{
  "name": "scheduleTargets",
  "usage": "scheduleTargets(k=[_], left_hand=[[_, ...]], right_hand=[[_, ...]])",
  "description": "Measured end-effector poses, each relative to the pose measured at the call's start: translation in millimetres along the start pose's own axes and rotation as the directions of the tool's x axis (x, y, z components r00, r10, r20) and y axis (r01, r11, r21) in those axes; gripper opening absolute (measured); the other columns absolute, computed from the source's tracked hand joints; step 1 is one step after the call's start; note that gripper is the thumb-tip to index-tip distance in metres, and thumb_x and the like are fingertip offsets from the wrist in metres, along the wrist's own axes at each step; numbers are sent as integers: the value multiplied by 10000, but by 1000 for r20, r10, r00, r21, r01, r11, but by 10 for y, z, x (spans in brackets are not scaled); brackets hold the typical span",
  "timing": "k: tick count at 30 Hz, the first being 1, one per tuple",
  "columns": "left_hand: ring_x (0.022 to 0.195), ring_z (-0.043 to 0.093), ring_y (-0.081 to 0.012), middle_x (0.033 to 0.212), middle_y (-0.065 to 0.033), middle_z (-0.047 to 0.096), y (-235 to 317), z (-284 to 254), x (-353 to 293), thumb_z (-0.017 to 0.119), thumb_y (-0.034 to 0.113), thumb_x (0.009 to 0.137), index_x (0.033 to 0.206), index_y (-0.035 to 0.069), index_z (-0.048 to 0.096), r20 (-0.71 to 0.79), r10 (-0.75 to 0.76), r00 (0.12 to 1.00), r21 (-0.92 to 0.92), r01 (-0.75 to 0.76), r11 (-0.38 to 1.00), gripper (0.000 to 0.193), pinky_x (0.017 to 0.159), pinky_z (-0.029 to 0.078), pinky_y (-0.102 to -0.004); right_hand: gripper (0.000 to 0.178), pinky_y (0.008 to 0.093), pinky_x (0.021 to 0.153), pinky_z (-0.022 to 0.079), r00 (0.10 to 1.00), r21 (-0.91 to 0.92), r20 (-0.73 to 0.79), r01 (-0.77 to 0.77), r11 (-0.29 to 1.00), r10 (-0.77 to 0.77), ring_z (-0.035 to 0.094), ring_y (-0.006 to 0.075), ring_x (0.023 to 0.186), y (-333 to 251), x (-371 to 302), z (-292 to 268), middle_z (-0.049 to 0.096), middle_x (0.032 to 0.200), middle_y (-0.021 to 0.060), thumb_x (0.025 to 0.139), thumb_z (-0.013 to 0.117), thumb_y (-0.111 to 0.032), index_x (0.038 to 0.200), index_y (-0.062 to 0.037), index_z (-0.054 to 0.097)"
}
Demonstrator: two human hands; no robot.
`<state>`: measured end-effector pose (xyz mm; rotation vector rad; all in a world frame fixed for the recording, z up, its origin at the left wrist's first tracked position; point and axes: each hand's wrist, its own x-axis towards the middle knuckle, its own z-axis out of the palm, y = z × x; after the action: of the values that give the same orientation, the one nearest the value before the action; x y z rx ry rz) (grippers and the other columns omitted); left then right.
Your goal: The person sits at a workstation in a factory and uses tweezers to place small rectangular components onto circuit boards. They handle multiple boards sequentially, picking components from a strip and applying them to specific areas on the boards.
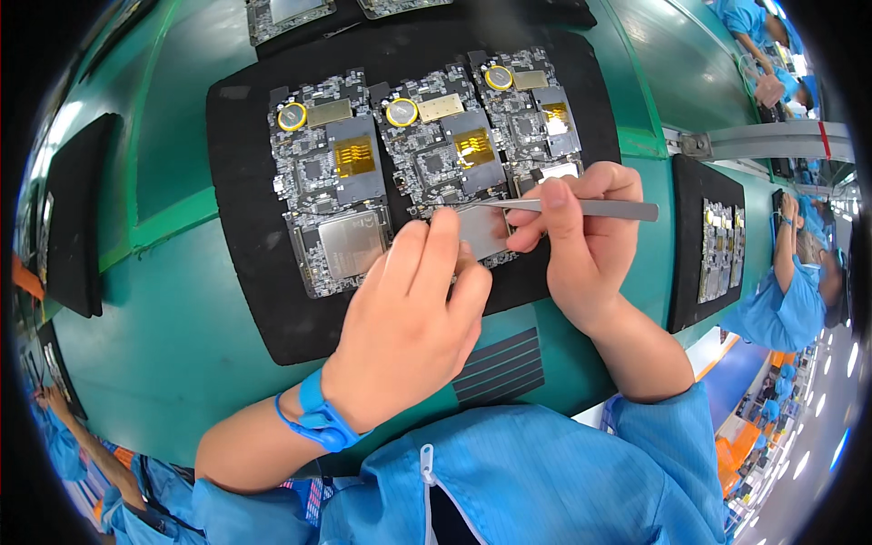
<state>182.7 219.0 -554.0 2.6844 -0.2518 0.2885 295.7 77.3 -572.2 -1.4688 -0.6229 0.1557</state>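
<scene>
Three populated circuit boards lie side by side on a black foam pad: a left board (313,168), a middle board (436,163) and a right board (522,127). Each carries a round yellow-rimmed coin cell, a metal shield and an amber film patch. My right hand (586,241) pinches grey metal tweezers (609,210), their thin tip pointing left over the middle board. Palm down, my left hand (409,304) reaches over the lower part of that board, fingers stretched and one fingertip close to the tweezer tip. What lies under these fingers is hidden. A blue strap (318,418) circles my left wrist.
The black foam pad (245,245) rests on a green bench mat (163,309). Dark strips (500,366) lie near the front edge. Another pad with boards (722,245) stands at the right, a black pad (77,218) at the left. People in blue work on both sides.
</scene>
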Motion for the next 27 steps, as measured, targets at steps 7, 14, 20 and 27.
scheduleTargets(k=[7,14,20,27], left_hand=[[1108,498,-399,1190,-285,504,102,120,-165,673,171,719,1148,-135,544,-17,47,999,228,-42,973,542,955,444,-399],[1093,508,-387,1176,-266,517,79,133,-163,654,194,737,1145,-126,554,-35,77,996,271,-64,961,528,942,453,-381],[1094,504,-382,1175,-262,515,83,146,-176,657,193,733,1143,-123,555,-51,69,996,273,-53,960,527,937,456,-376],[1102,489,-377,1214,-259,481,47,148,-154,693,161,689,1127,-112,550,-124,45,991,112,-31,993,535,927,455,-390]], right_hand=[[205,204,565,548,993,49,103,56,997,-61,647,107,656,27,-41,49,591,807,119,915,538,9,962,-3,339],[209,231,555,536,980,-111,137,159,981,-143,654,125,659,91,-73,44,629,792,139,885,594,7,931,4,391],[212,253,553,526,909,-252,312,359,899,-276,671,150,674,75,-56,6,661,761,129,852,638,8,897,-2,431],[197,237,551,523,944,-187,171,311,932,-281,652,124,634,127,-104,-13,657,774,122,867,620,8,912,10,429]])
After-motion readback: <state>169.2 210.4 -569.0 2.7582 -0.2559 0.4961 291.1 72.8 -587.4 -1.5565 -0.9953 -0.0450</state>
